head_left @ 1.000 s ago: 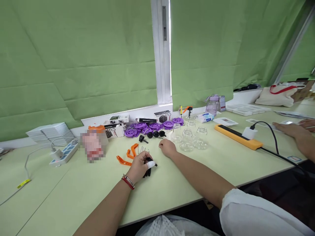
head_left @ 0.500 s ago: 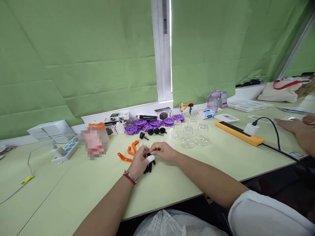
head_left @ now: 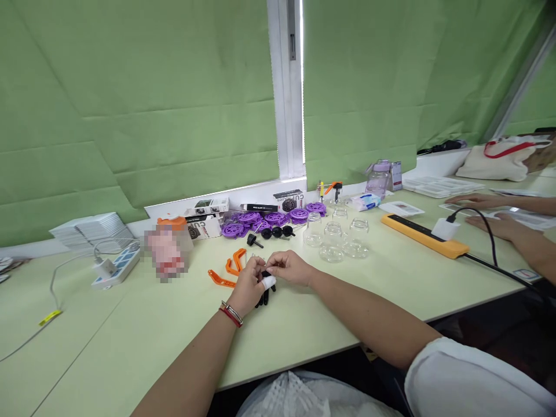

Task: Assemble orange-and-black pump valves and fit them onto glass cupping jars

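Note:
My left hand (head_left: 251, 285), with a white wrap on the thumb, is closed on a small black plastic part (head_left: 266, 274). Fingertips of my right hand (head_left: 290, 267) pinch the same part from the other side; its exact shape is mostly hidden. Beneath both hands lie several black stick-like pieces (head_left: 265, 299), partly covered. Left of my left hand are curved orange plastic pieces (head_left: 220, 279). Beyond the hands sit round black knob-like parts (head_left: 276, 232), one with a stem (head_left: 254, 241). Behind those, several purple spoked discs (head_left: 249, 218) are heaped.
Several clear jars (head_left: 333, 243) stand right of my hands. Farther right is an orange power strip (head_left: 423, 236) with a black cable. A co-worker's hands (head_left: 499, 225) rest by papers at the far right. A white power strip (head_left: 116, 269) and stacked white trays (head_left: 89, 230) are on the left.
My hands stay together over the black pieces, with only slight finger movement. At the far right, the co-worker's hands have moved left across the table.

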A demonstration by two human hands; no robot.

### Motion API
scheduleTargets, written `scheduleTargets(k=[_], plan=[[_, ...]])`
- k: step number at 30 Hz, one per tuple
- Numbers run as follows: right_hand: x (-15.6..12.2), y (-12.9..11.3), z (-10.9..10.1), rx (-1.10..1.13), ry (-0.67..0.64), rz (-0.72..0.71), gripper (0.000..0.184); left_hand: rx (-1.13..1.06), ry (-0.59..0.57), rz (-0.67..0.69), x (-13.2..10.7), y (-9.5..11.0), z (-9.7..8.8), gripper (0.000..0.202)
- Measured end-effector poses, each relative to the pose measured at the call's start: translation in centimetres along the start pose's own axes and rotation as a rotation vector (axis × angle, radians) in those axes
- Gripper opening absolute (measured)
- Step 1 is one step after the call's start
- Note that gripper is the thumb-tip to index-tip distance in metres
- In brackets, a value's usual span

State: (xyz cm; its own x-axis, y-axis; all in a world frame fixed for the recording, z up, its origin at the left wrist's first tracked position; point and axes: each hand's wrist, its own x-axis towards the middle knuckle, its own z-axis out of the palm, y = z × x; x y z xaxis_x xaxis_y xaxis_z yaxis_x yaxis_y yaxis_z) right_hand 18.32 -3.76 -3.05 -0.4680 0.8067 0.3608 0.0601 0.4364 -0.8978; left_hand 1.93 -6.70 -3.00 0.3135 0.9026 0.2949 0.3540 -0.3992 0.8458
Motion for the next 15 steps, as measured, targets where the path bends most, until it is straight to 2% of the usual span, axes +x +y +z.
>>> scheduleTargets(k=[5, 9, 11, 13, 15], plan=[[0.2, 1.3, -0.6, -0.113, 0.005, 0.018, 0.022, 0.030, 0.011, -0.009, 0.0, 0.0, -0.2, 0.031], [1.0, 3.2, -2.2, -0.590, 0.153, 0.015, 0.018, 0.068, 0.025, -0.025, -0.1, -0.3, -0.2, 0.027], [1.7, 4.3, -3.2, -0.833, 0.194, 0.094, 0.024, 0.093, 0.025, -0.021, -0.1, -0.4, -0.2, 0.023], [2.5, 5.3, -4.0, -0.970, 0.209, 0.202, 0.029, 0.108, 0.018, -0.020, -0.2, -0.3, -0.1, 0.020], [3.2, 6.0, -4.5, -1.022, 0.211, 0.253, 0.030, 0.119, 0.005, -0.027, -0.3, -0.2, -0.1, 0.018]])
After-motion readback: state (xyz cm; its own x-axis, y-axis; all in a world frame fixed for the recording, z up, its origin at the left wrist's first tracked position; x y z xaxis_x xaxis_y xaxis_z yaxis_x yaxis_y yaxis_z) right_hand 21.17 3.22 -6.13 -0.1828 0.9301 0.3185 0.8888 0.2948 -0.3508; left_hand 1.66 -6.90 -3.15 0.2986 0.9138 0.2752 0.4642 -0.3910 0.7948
